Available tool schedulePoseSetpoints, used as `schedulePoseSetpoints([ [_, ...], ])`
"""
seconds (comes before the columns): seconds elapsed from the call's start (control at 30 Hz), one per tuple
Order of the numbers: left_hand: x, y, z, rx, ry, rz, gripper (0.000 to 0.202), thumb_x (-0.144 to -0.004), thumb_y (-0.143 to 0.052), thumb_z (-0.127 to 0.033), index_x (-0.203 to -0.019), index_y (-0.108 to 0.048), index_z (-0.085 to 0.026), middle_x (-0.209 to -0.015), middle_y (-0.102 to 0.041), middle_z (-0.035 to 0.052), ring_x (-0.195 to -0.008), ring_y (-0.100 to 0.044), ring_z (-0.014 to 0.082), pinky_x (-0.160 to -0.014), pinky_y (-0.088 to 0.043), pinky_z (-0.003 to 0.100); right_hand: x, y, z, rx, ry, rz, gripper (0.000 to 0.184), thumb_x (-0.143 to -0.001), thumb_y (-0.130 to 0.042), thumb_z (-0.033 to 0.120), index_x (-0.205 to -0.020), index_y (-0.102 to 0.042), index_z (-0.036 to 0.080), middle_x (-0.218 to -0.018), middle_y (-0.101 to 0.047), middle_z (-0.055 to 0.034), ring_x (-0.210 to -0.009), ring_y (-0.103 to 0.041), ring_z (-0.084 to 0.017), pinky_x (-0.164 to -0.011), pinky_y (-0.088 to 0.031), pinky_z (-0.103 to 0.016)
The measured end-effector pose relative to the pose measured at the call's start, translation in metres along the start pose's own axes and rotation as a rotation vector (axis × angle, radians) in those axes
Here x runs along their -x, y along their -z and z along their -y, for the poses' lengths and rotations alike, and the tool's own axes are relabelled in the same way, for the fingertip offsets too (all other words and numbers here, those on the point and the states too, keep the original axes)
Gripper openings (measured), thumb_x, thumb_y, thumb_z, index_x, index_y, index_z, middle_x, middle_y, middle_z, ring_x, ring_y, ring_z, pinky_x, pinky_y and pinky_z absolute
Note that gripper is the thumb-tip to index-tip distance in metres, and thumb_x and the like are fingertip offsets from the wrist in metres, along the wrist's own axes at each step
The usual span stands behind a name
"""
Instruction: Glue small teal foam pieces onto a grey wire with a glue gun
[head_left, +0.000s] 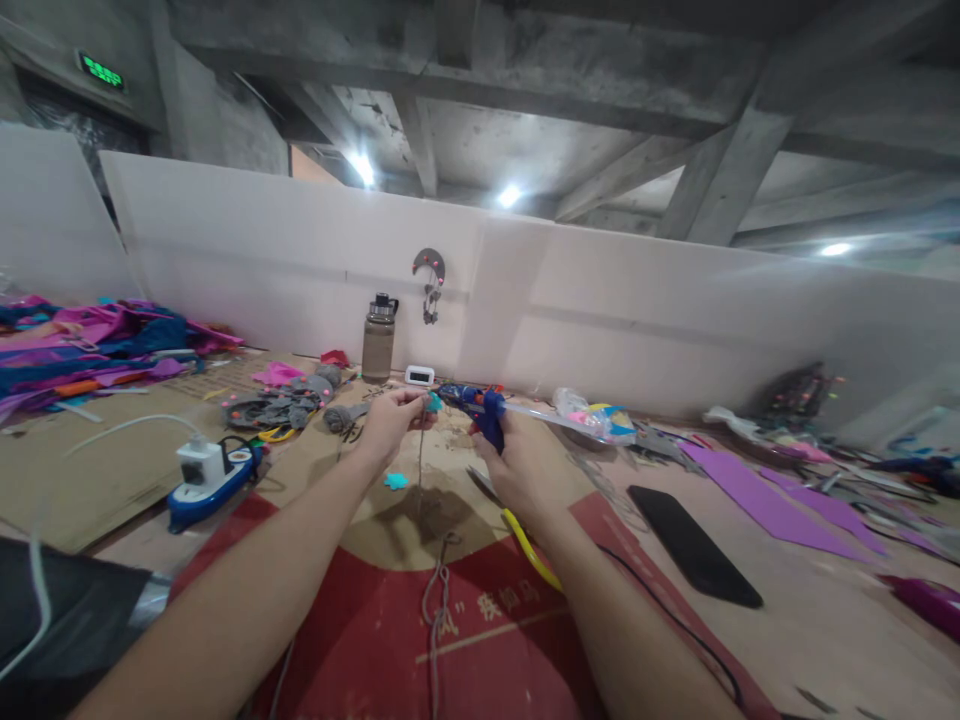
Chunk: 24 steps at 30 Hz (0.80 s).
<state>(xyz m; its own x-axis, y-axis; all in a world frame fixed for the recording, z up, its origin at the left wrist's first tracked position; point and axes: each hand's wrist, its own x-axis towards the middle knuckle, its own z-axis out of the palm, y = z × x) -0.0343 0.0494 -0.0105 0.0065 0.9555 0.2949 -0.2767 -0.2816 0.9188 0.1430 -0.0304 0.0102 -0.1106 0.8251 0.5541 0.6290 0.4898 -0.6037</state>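
Observation:
My left hand (391, 425) pinches a small teal felt piece (433, 402) above the cardboard, and a grey cord (421, 455) hangs down from it. The cord's lower part lies looped on the red cardboard (360, 620). Wrapped in my right hand (517, 460) is a blue hot glue gun (491, 415), its nozzle pointing left at the teal piece; a clear glue stick (551, 416) sticks out of its back. Beneath my hands lies a second teal flower-like piece (396, 481). Yellow-handled scissors (529, 548) rest partly under my right forearm.
Left are a power strip (214, 490) with a white charger and a pile of coloured felt (112, 345). A bottle (379, 340) stands by the white partition (300, 250). On the right lie a black phone (694, 545), purple sheets (772, 500) and a cable (675, 610).

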Motion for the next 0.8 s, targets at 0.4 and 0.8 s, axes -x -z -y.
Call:
schedulePoseSetpoints([
  [0.4, 0.0018, -0.0001, -0.005, 0.036, -0.01, -0.02, 0.03, -0.057, -0.074, -0.034, -0.073, -0.063, -0.011, -0.063, -0.063, 0.0023, -0.054, -0.059, 0.0113, -0.057, -0.05, 0.027, 0.0008, 0.0042, 0.007, 0.007, -0.011, -0.006, 0.019, -0.08, -0.046, 0.024, -0.096, -0.055, 0.018, -0.084, -0.063, -0.007, -0.074, -0.057, -0.019, -0.067, -0.042, -0.027],
  [0.8, 0.0041, -0.0026, -0.0076, 0.013, -0.008, -0.012, 0.032, -0.057, -0.074, -0.035, -0.073, -0.064, -0.01, -0.063, -0.063, 0.003, -0.054, -0.06, 0.0116, -0.054, -0.049, 0.025, 0.0012, 0.0028, 0.0039, 0.038, 0.043, -0.032, 0.021, -0.08, -0.046, 0.022, -0.1, -0.053, 0.017, -0.086, -0.063, -0.007, -0.075, -0.057, -0.019, -0.067, -0.042, -0.027],
])
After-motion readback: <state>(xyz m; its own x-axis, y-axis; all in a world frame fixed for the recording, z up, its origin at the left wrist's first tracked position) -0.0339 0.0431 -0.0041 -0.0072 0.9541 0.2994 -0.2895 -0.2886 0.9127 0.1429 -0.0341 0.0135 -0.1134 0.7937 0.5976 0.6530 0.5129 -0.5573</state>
